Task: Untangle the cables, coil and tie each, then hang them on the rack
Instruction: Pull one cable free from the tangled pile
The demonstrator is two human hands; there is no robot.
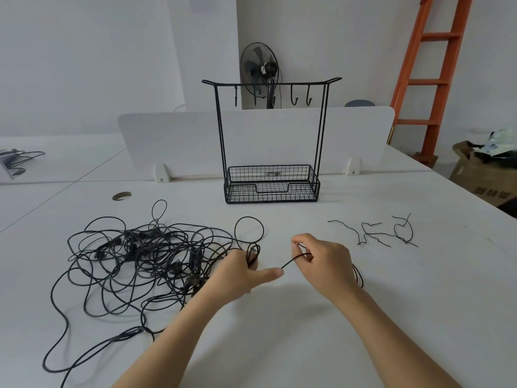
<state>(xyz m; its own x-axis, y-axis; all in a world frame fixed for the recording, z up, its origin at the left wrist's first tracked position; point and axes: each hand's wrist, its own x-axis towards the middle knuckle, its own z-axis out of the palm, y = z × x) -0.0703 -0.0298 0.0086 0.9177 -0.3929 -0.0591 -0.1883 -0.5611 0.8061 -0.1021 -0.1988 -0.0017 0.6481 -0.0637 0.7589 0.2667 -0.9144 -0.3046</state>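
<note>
A big tangle of black cables (145,256) sprawls over the left of the white table (307,317). At its right edge my left hand (240,271) grips a small bundle of cable loops, thumb stretched out to the right. My right hand (321,260) pinches a strand of the same black cable, which runs between the two hands. A bit of cable also shows behind my right wrist. The black wire rack (270,135) stands behind, with several hooks on its top bar and a mesh basket at its base. Several thin black twist ties (375,233) lie to the right.
A white divider panel (167,135) crosses the table behind the rack. A round cable hole (121,196) sits in the table at the left. Beyond the table stand a fan (260,68), an orange ladder (430,79) and a cardboard box (484,175) at the right.
</note>
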